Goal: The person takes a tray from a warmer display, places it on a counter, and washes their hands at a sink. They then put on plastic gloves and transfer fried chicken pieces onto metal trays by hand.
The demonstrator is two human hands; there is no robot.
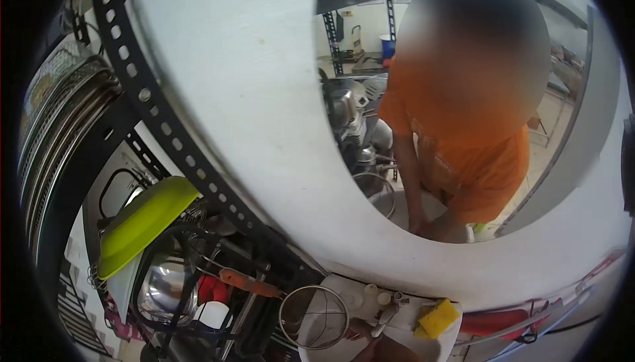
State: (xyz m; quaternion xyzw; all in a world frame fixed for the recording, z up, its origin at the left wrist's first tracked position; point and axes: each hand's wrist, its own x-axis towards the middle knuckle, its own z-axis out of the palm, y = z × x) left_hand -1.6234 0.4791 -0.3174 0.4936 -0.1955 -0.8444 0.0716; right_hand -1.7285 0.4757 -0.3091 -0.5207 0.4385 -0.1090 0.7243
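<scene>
Between strainer (313,317) and sponge (438,318), hands (362,331) sit inside the sink rim (455,335); grip unclear.

Bright, cool, even light fills the room, washing out the white wall (264,84); a metal bowl (165,282) at left glints. The low shelf area is dimmer. The lens bends straight lines (strongly, fisheye-like), corners go black, and a smooth blur covers the person's head (473,51).
</scene>
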